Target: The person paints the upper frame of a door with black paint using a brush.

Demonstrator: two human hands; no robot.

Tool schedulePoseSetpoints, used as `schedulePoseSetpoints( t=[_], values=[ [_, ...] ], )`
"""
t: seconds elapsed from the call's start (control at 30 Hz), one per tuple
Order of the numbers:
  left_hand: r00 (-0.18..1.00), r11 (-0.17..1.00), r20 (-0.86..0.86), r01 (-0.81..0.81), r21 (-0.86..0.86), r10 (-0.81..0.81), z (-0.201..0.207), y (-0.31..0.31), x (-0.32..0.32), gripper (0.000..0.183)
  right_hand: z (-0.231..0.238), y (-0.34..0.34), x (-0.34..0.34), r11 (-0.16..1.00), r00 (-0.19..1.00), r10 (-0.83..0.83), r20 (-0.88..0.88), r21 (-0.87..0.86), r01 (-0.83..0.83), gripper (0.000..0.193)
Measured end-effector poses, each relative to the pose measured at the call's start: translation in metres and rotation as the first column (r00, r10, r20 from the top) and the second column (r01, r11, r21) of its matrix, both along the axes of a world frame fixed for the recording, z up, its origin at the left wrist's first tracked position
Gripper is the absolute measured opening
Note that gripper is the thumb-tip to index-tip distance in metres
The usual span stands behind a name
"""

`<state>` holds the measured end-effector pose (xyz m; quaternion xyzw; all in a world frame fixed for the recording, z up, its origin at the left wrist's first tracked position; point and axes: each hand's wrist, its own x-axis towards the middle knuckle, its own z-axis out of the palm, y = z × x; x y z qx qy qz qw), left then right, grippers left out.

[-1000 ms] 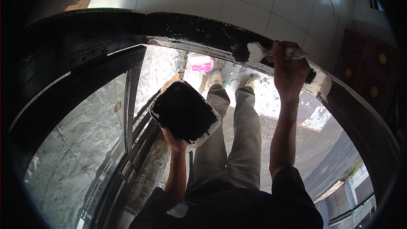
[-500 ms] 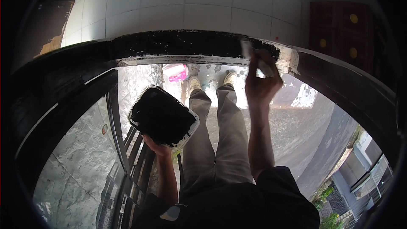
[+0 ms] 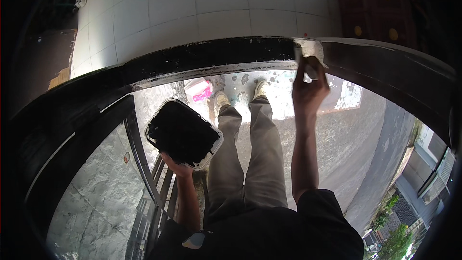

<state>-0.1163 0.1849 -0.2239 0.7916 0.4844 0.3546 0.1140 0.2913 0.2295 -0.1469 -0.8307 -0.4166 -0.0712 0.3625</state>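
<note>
Brush [image 3: 297, 53] has shifted right along the black-coated beam [image 3: 216, 50] to the pale patch [image 3: 312, 46] just beyond the right hand [image 3: 312, 89], so coat seems nearly there; right pinched on handle, left hand [image 3: 177, 164] gripping paint tub [image 3: 215, 150] from below

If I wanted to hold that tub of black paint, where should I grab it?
Probably from below, at its near edge, where the left hand holds the tub: it is broad, its open top faces up, and black paint smears its rim.
</note>
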Motion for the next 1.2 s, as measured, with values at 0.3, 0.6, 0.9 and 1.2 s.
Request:
schedulePoseSetpoints(
  t=[0.3,0.6,0.9,1.2],
  values=[
    [0.978,0.979,-0.052,0.202,0.023,-0.2,0.006,0.021,0.012,0.084,0.001,-0.004,-0.026,0.999,0.984,0.027,-0.174,0.052,-0.018,0.006],
    [0.984,0.984,-0.006,0.179,-0.013,-0.179,-0.006,0.014,-0.013,0.087,0.006,-0.043,0.008,0.992,0.986,-0.126,0.107,0.023,0.125,0.005],
    [0.956,0.956,0.031,0.293,0.001,-0.293,-0.019,0.018,-0.014,0.096,-0.014,-0.027,-0.046,0.993,0.975,0.087,-0.203,0.091,-0.07,0.014],
    [0.799,0.721,0.542,0.212,-0.659,0.26,-0.046,0.01,-0.03,0.094,-0.015,-0.055,0.002,0.973,0.975,-0.185,-0.124,0.118,0.2,0.015]
  ],
)
